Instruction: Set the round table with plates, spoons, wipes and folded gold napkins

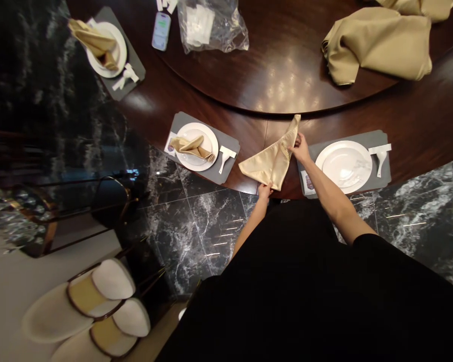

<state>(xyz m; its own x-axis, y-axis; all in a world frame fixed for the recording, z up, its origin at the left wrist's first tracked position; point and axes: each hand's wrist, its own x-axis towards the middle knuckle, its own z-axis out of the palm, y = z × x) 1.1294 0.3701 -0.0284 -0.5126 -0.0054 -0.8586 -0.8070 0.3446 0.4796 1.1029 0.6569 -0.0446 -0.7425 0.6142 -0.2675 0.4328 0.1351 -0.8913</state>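
Note:
A gold cloth napkin point(270, 160), folded to a triangle-like shape, lies on the dark wooden table between two place settings. My left hand point(265, 191) grips its near edge by the table rim, fingers closed on the cloth. At the napkin's right edge, my right hand point(300, 150) pinches the fabric. To the right stands a white plate point(343, 166) on a grey placemat point(379, 138), with a white spoon point(381, 163) on a rest. On the left, another white plate point(216, 136) bears a folded gold napkin point(196, 148).
A round turntable point(287, 65) carries stacked gold cloths point(385, 45) and a clear plastic bag point(215, 27). A phone point(161, 31) lies at the upper left, near a third plate point(124, 48) with a folded napkin. Chairs point(101, 296) stand at lower left on the marble floor.

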